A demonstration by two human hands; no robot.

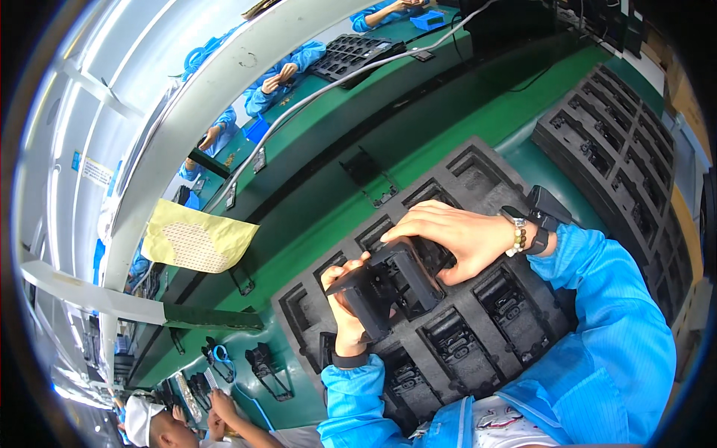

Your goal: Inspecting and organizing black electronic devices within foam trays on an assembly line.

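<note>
Yellow sheet [200, 237], blue bin [428, 21], white cap [140, 420]

No lettering or number can be read clearly. At the far left, a small white rectangular sign [96, 172] bears faint print, too small and blurred to make out.

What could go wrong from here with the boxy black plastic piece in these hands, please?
If the left hand or right hand slips, the boxy black plastic piece might drop onto the black parts in the dark grey foam tray. The nearby multicoloured beaded bracelet could also scratch the piece.
</note>
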